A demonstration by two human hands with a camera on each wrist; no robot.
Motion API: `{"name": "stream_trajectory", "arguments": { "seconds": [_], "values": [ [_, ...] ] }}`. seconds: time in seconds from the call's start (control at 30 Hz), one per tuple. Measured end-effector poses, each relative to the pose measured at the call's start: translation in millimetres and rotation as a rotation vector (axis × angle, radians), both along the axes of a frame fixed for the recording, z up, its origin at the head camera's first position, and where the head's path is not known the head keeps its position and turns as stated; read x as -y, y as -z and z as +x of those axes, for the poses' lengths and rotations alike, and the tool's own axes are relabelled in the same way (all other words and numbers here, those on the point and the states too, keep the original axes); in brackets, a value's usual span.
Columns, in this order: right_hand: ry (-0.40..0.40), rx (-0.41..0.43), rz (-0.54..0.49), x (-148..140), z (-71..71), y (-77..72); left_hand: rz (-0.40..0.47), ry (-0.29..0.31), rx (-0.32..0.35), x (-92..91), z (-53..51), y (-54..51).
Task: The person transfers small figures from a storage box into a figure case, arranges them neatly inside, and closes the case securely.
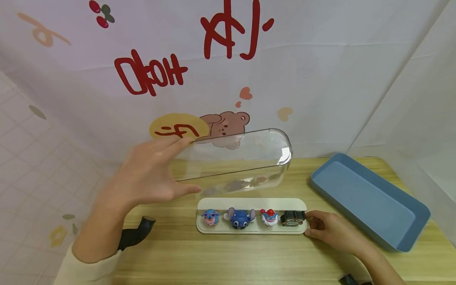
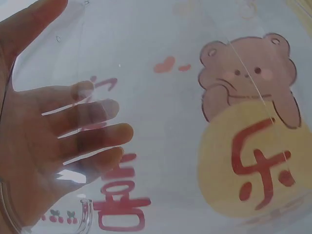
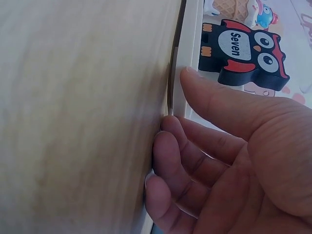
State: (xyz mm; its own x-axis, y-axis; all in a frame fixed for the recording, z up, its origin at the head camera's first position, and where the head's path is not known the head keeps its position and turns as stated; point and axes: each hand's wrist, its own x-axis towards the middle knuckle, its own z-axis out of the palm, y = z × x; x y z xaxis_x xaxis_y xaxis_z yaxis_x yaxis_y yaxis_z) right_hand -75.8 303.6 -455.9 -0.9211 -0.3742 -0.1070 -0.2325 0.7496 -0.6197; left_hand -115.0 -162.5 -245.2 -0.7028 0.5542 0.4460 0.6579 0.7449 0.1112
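Note:
My left hand [image 1: 147, 172] grips one end of a long clear plastic cover [image 1: 246, 156], thumb on the near side and fingers on the far side. The cover hangs tilted in the air above and behind a long white base [image 1: 249, 203]. Several small figures stand in a row on that base: a pink one with sunglasses [image 1: 211, 218], a blue big-eared one [image 1: 240, 219], a white one with a red top [image 1: 269, 218] and a black owl [image 3: 236, 46] marked "Seven". At the base's right end, my right hand [image 1: 331, 229] pinches its edge with thumb and fingers.
A blue rectangular tray [image 1: 356, 198] lies slanted on the wooden table [image 1: 228, 257], just beyond my right hand. A printed white cloth [image 1: 320, 79] hangs behind the table and along its sides. Black straps show near both wrists.

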Motion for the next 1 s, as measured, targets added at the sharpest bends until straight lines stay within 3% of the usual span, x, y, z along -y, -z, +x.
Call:
{"name": "stream_trajectory", "arguments": {
  "seconds": [0.33,0.57,0.77,1.0],
  "values": [
    [-0.008,-0.016,-0.004,-1,-0.7,-0.2,0.010,0.054,0.050,-25.6,-1.3,-4.2],
    [-0.023,-0.038,-0.020,0,-0.9,0.3,0.009,0.055,0.114,-42.4,0.2,-4.4],
    [-0.019,-0.036,-0.014,0,-0.8,0.7,0.002,0.092,0.103,-52.1,-0.5,-3.4],
    [-0.018,-0.025,-0.017,0,-0.2,-0.3,-0.009,0.089,0.121,-59.3,0.4,-1.4]
  ]
}}
